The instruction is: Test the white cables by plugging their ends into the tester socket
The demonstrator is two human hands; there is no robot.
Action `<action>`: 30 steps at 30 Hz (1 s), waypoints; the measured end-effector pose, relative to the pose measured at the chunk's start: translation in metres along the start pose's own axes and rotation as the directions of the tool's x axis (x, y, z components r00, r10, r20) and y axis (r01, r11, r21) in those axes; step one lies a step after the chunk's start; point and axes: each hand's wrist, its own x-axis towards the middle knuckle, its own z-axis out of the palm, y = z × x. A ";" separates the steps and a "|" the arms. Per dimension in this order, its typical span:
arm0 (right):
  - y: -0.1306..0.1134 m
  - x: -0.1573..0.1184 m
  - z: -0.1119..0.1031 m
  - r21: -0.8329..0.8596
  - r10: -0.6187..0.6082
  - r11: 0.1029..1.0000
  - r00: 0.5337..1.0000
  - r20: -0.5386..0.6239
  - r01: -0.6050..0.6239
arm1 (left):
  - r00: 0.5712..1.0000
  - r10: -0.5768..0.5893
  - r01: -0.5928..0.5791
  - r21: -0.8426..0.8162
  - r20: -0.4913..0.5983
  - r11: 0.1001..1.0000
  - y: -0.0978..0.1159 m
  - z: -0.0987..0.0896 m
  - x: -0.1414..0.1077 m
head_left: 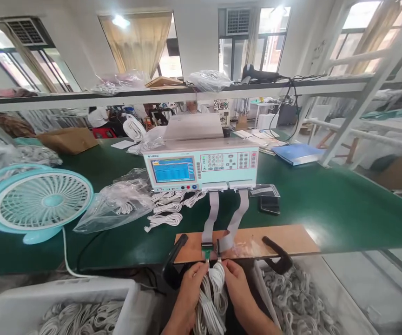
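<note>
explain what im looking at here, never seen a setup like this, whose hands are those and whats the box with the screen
The one picture comes from a camera worn on a person's head, looking forward and down, so the two bare hands at the bottom are that person's own. The left hand and right hand each pinch one end of a bundle of coiled white cables, holding the ends up to small connectors at the edge of a brown wooden board. Two flat grey ribbon cables run from the board up to a pale box-shaped instrument with a blue screen and keypad. All this sits on a green table, along with a light blue desk fan, a clear plastic bag of white cables and a black phone. White bins of more cables stand below.
</note>
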 end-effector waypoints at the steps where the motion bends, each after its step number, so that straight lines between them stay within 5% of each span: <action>1: 0.001 -0.002 0.002 -0.010 -0.001 1.000 1.000 -0.004 0.001 | 1.000 -0.004 0.004 -0.023 0.008 1.000 -0.001 0.002 -0.004; 4: -0.003 -0.012 -0.006 -0.039 0.012 0.999 1.000 0.015 -0.012 | 0.998 -0.058 0.062 -0.135 0.031 0.989 -0.005 0.007 -0.022; 8: -0.025 -0.029 -0.070 -0.274 0.023 0.962 0.998 0.066 -0.004 | 0.952 -0.300 0.300 -0.364 0.057 0.882 -0.010 0.010 -0.043; 9: -0.031 -0.033 -0.091 -0.453 -0.022 0.890 0.996 0.083 0.057 | 0.932 -0.354 0.353 -0.419 0.077 0.837 -0.011 0.011 -0.044; 12: -0.048 -0.047 -0.134 -0.859 -0.248 0.445 0.956 0.155 0.255 | 0.887 -0.434 0.448 -0.516 0.157 0.730 -0.018 0.013 -0.044; 14: -0.053 -0.058 -0.134 -0.862 -0.324 0.271 0.884 0.336 0.427 | 0.858 -0.466 0.505 -0.522 0.217 0.687 -0.024 0.017 -0.041; 17: -0.051 -0.069 -0.101 -0.651 -0.268 0.252 0.698 0.664 0.716 | 0.820 -0.479 0.570 -0.503 0.312 0.649 -0.033 0.026 -0.036; 20: -0.042 -0.068 -0.067 -0.479 -0.259 0.198 0.517 0.816 0.855 | 0.813 -0.443 0.580 -0.461 0.379 0.671 -0.042 0.033 -0.033; 23: -0.034 -0.064 -0.054 -0.369 -0.229 0.222 0.416 0.880 0.903 | 0.832 -0.385 0.532 -0.381 0.399 0.756 -0.049 0.037 -0.034; 26: -0.036 -0.063 -0.053 -0.330 -0.291 0.395 0.457 0.840 0.857 | 0.854 -0.359 0.466 -0.250 0.376 0.848 -0.051 0.041 -0.038; 30: -0.040 -0.063 -0.056 -0.419 -0.321 0.626 0.707 0.630 0.657 | 0.957 -0.254 0.254 0.021 0.138 0.967 -0.049 0.029 -0.038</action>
